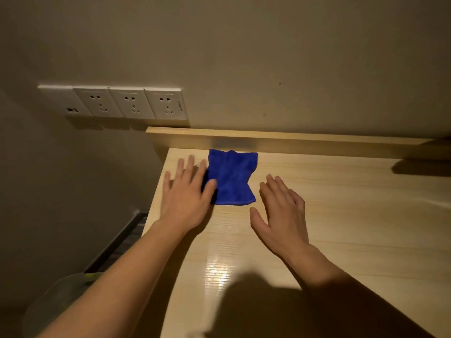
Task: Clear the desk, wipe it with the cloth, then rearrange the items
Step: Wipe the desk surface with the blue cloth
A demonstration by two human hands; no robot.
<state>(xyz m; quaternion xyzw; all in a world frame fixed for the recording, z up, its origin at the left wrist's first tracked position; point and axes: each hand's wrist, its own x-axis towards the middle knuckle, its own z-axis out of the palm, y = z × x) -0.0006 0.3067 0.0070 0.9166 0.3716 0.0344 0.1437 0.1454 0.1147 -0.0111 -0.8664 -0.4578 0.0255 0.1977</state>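
- On the desk point(341, 228), near the back-left corner, there's a blue cloth point(230, 178) lying flat-ish w/ a few wrinkles, its far edge just beside the raised wooden strip point(305, 142) along the back
- left hand point(186, 196) is spread wide, palm down, fingers flat. Thumb tip overlaps the cloth's left edge, can't tell if it's actually pressing on it. Not gripping anything
- right hand point(280, 215) also spread wide, palm down, sitting just to the right of the cloth & a bit nearer the person, not touching it afaict. Holding nothing
- both forearms bare, coming in from the bottom of the shot
- wood-grain top has a bright light glare btwn the two arms
- wall behind has a row of white outlets point(114, 103), up & left of the desk corner
- down low on the left, off the desk, smth pale green-ish point(63, 296), too blurry to say what
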